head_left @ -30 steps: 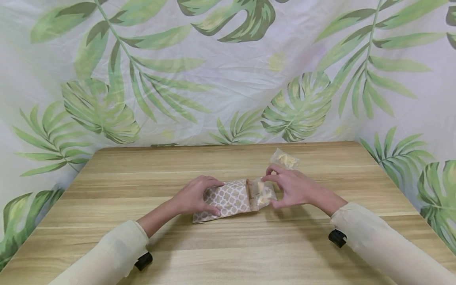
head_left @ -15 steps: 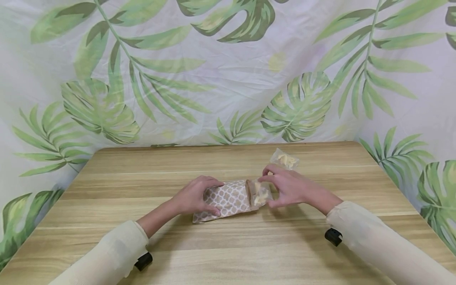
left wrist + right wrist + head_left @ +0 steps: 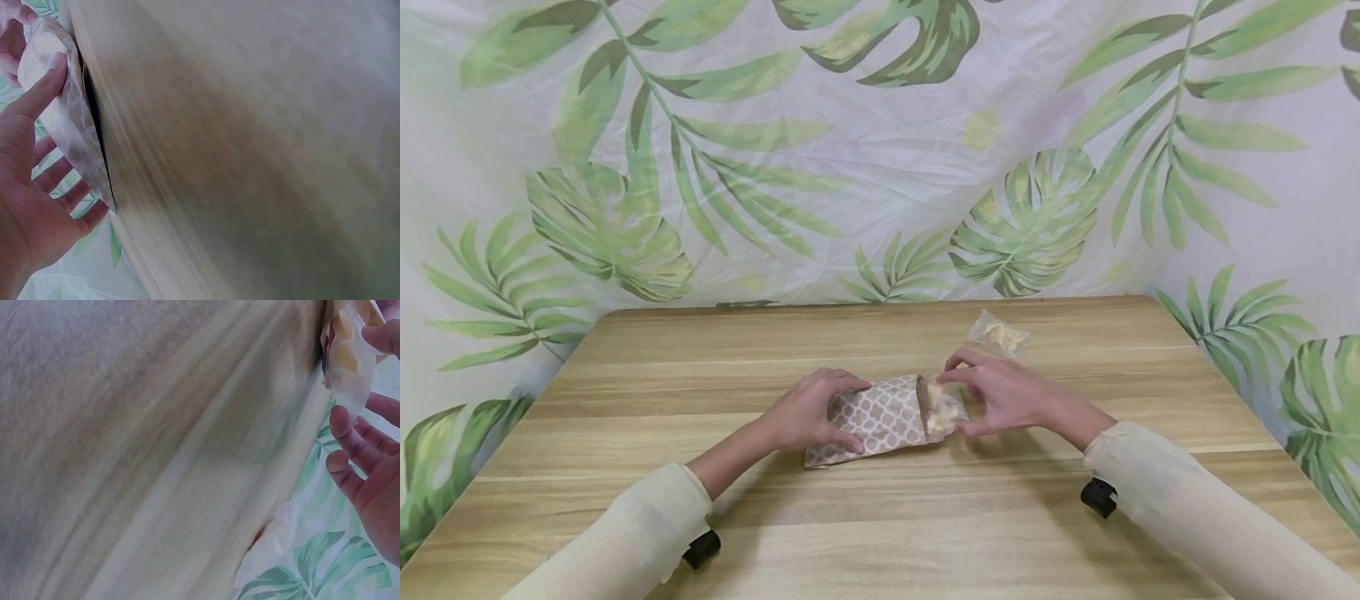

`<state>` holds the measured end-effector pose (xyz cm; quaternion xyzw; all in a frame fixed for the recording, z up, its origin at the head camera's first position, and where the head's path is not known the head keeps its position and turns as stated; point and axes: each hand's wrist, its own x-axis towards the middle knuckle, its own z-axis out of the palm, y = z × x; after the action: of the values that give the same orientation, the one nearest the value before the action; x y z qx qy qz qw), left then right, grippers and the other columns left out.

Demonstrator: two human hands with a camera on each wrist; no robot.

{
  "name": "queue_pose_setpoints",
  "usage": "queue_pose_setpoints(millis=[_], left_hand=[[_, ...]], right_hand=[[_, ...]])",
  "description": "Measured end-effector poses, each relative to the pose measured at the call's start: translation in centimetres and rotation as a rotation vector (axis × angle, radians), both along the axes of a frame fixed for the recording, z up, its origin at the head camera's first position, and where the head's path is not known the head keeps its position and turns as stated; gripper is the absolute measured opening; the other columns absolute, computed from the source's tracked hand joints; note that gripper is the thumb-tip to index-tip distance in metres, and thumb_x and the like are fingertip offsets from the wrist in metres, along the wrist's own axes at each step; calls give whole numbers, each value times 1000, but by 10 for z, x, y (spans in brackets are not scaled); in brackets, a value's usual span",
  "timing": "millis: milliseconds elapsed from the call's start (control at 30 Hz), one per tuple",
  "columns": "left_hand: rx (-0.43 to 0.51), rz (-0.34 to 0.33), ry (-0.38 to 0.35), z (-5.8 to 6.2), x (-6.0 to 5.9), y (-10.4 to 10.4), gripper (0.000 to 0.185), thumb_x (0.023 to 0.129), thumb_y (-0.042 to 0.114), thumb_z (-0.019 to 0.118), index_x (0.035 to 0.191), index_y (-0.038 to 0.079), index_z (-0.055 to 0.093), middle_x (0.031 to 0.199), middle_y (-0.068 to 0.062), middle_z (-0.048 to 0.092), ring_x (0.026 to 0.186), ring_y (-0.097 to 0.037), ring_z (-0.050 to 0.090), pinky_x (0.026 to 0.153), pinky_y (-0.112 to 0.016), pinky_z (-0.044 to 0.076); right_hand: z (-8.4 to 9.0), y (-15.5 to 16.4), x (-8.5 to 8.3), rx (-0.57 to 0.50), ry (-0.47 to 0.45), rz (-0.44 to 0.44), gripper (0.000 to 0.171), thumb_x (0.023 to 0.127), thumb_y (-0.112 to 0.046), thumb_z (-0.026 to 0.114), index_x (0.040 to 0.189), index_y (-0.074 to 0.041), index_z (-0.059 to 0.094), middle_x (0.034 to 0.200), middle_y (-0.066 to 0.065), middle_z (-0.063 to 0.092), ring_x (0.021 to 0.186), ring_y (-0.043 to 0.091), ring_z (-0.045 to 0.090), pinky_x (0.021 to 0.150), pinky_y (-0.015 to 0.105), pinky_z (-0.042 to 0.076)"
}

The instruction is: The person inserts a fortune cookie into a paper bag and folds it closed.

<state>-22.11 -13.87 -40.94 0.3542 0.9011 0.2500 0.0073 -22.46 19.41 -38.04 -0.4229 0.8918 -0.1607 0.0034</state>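
Note:
A flat paper bag point(image 3: 883, 417) with a white and tan lattice pattern lies mid-table, its mouth facing right. My left hand point(image 3: 811, 410) holds its left part, thumb on the near side and fingers on the far side. Partly inside the mouth sits a clear plastic packet point(image 3: 946, 412) of pale yellow pieces; its inner end is hidden by the paper. My right hand point(image 3: 1011, 392) grips the packet's outer end between thumb and fingers. In the right wrist view the thumb lies against the clear packet point(image 3: 350, 369), with the other fingers loosely bent beside it.
Behind my right hand, a second clear packet point(image 3: 1002, 333) of pale yellow pieces lies on the wooden table point(image 3: 880, 533). A leaf-patterned cloth point(image 3: 880, 150) hangs beyond the table's far edge.
My right hand has moved left, and the packet has slid further into the bag's mouth. My left hand and the bag have stayed about where they were.

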Motion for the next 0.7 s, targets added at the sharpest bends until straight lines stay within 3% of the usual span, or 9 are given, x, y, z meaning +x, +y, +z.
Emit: queue_pose_setpoints(millis=[233,567,700], left_hand=[[6,-2,-1,-1,-1,1,86,68,44,97,138,5,65,136,-13,65,127,-34,58,107,-53,48],[8,-5,6,-1,-1,1,87,67,45,97,137,4,65,135,-13,66,126,-35,59,107,-54,48],[8,-6,5,-1,-1,1,87,67,44,97,137,4,65,135,-14,66,126,-35,59,107,-54,49]], right_hand=[[-6,-6,-1,-14,-11,-27,68,77,-33,84,135,-2,66,131,12,58,77,10,56,72,25,48],[-3,0,2,-63,92,-64,63,72,-37,79,126,-6,71,124,10,60,75,12,54,67,25,45],[-3,-3,3,-82,87,-58,63,73,-38,80,127,-7,70,123,8,60,76,12,56,70,27,47]])
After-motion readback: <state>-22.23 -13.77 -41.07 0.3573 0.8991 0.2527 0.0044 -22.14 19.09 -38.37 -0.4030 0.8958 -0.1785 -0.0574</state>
